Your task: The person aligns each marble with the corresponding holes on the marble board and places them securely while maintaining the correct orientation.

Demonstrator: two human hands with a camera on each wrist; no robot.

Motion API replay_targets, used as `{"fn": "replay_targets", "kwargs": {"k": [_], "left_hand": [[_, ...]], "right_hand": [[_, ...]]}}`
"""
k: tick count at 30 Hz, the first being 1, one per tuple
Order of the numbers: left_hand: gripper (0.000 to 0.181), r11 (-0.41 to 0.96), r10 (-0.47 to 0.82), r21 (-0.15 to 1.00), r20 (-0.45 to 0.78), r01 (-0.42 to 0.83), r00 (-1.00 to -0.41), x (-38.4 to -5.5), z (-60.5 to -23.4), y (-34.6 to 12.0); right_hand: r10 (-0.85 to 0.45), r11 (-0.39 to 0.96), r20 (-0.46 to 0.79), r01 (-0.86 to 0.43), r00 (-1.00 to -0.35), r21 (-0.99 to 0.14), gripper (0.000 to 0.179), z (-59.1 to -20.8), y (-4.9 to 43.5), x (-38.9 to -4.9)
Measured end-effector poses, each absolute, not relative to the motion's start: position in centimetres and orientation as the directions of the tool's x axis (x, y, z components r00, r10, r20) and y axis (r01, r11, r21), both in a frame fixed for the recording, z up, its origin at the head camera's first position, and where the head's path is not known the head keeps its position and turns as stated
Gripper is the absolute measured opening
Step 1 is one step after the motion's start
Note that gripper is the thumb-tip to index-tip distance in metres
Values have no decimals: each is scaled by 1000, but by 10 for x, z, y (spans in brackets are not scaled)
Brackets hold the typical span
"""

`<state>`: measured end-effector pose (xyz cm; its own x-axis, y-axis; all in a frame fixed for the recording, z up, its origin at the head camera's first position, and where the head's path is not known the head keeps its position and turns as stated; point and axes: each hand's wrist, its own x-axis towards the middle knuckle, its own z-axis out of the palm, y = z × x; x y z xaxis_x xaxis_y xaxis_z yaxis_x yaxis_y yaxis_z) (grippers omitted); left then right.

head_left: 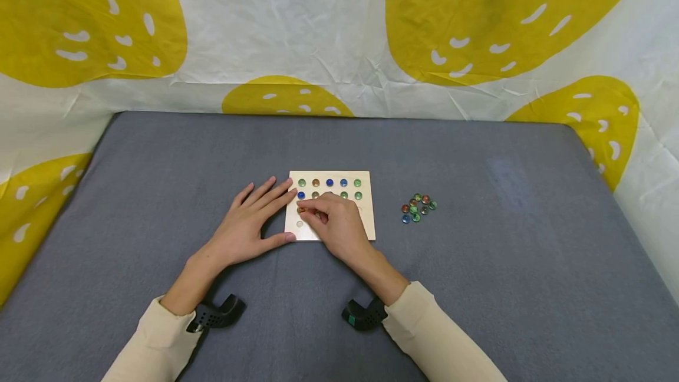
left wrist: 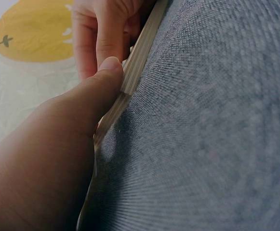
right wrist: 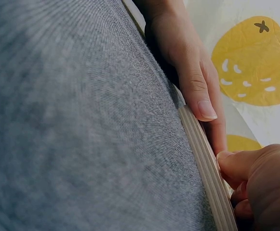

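Observation:
A pale wooden board (head_left: 366,226) lies on the cloth, with glass marbles seated in its upper two rows of hollows. My left hand (head_left: 246,226) has its fingers spread, and its fingertips and thumb touch the board's left side. Over the board's lower rows, my right hand (head_left: 342,223) pinches an amber marble (head_left: 300,210) between thumb and forefinger, at the left end of the third row. Below it shows a bare hollow (head_left: 299,224). The right hand covers part of the board. Both wrist views show the board's layered edge (left wrist: 142,57), but the marble is hidden there.
A loose group of green, red and blue marbles (head_left: 416,210) lies to the right of the board. Grey cloth (head_left: 504,264) covers the table. Behind it hangs a white curtain (head_left: 281,22) with yellow shapes. A black wrist device (head_left: 217,312) sits on each forearm.

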<state>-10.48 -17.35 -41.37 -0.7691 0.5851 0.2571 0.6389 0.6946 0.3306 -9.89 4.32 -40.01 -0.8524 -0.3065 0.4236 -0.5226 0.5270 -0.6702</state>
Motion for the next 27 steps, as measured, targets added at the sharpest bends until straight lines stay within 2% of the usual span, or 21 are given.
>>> {"fn": "replay_targets", "kwargs": {"k": [27], "left_hand": [[78, 684, 592, 330, 269, 651, -759, -104, -414, -173]], "right_hand": [[-298, 535, 401, -499, -866, -681, 15, -401, 43, -98]]}}
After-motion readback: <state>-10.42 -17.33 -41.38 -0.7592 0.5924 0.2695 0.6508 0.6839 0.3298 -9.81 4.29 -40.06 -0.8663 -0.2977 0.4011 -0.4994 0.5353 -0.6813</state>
